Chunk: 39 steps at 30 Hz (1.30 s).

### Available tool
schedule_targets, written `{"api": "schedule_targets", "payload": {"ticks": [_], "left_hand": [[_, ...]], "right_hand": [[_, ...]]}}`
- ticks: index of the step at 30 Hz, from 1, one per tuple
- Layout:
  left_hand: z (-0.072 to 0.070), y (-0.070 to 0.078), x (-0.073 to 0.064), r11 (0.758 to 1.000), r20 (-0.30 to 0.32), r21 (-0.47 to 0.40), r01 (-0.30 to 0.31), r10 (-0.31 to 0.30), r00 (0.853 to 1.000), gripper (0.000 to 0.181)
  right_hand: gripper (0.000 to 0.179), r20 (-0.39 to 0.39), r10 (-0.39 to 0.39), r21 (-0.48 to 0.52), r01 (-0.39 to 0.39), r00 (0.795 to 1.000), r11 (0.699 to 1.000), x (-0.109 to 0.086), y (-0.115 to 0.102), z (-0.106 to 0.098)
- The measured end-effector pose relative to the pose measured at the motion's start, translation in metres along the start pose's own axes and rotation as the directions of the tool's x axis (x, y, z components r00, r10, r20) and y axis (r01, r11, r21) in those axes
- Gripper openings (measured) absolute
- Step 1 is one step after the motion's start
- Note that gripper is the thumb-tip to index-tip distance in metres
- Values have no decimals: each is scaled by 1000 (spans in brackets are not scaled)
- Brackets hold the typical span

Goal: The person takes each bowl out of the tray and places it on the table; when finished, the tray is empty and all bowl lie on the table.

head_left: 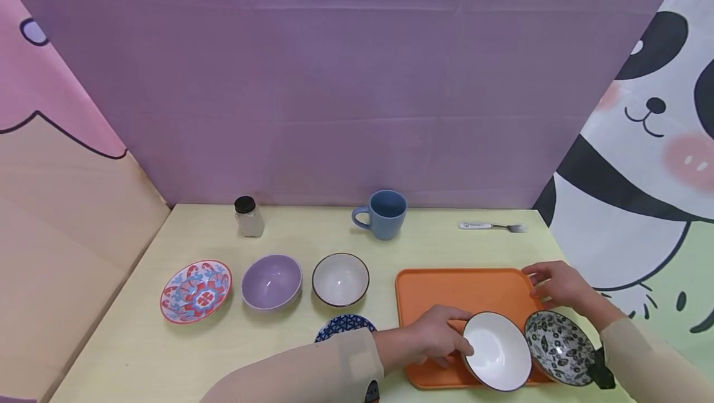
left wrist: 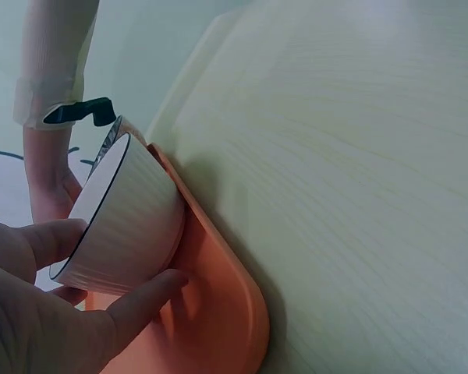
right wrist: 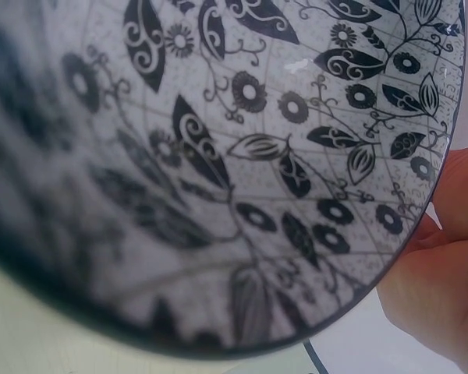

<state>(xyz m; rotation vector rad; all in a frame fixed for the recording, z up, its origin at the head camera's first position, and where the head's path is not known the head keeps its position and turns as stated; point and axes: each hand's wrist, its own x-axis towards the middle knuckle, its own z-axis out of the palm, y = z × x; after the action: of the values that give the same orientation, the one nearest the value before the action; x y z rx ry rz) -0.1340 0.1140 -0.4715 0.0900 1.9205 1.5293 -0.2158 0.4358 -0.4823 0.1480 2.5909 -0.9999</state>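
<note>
My left hand [head_left: 432, 333] pinches a white bowl [head_left: 499, 352] with a dark rim at its left side. In the left wrist view the thumb lies over the rim and a finger [left wrist: 152, 300] runs along the ribbed outer wall. The bowl sits tilted over the front of an orange tray [head_left: 446, 288]. Beside it, a black-and-white leaf-patterned bowl [head_left: 559, 348] leans at the tray's right front corner. My right hand [head_left: 560, 284] is just beyond that bowl, loose fingers at the tray's right edge. In the right wrist view, the patterned bowl hides part of the hand [right wrist: 444, 273].
Left of the tray stand a grey-white bowl [head_left: 341, 279], a purple bowl [head_left: 271, 282] and a red-blue patterned plate [head_left: 196, 292]. My left sleeve partly covers a blue patterned dish [head_left: 346, 323]. Farther back are a black-lidded jar [head_left: 249, 217], blue mug [head_left: 386, 214] and fork [head_left: 493, 227].
</note>
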Motion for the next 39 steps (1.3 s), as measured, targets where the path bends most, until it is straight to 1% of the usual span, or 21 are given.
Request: {"api": "schedule_targets", "payload": {"ticks": [8, 15, 21, 26, 31, 33, 36, 39], "left_hand": [[1, -2, -1, 1000, 12, -20, -8, 8, 1000, 52], [0, -3, -2, 999, 33, -47, 7, -6, 999, 45], [-1, -5, -2, 997, 19, -72, 14, -13, 1000, 42], [-4, -8, -5, 995, -1, -98, 7, -7, 1000, 39], [-8, -8, -10, 995, -4, -97, 5, -6, 1000, 38], [-10, -7, -13, 996, 5, -92, 7, -7, 1000, 38], [-14, -5, -20, 995, 25, -101, 9, -6, 1000, 38], [-22, -2, -26, 992, 60, -123, 9, -1, 998, 40]], "right_hand": [[50, 0, 5, 3, -5, 1000, 1000, 0, 0, 1], [49, 3, 8, 0, -8, 1000, 1000, 0, -1, 0], [50, 5, 13, 1, -13, 1000, 1000, 1, -1, 1], [49, 8, 8, -5, -8, 1000, 1000, 2, 0, 0], [50, 18, 13, -7, -13, 1000, 1000, 4, 0, -2], [50, 21, 13, -6, -13, 1000, 1000, 4, 0, -2], [50, 23, 16, -3, -16, 1000, 1000, 4, 2, -2], [49, 24, 15, -4, -15, 1000, 1000, 4, 2, -1]]}}
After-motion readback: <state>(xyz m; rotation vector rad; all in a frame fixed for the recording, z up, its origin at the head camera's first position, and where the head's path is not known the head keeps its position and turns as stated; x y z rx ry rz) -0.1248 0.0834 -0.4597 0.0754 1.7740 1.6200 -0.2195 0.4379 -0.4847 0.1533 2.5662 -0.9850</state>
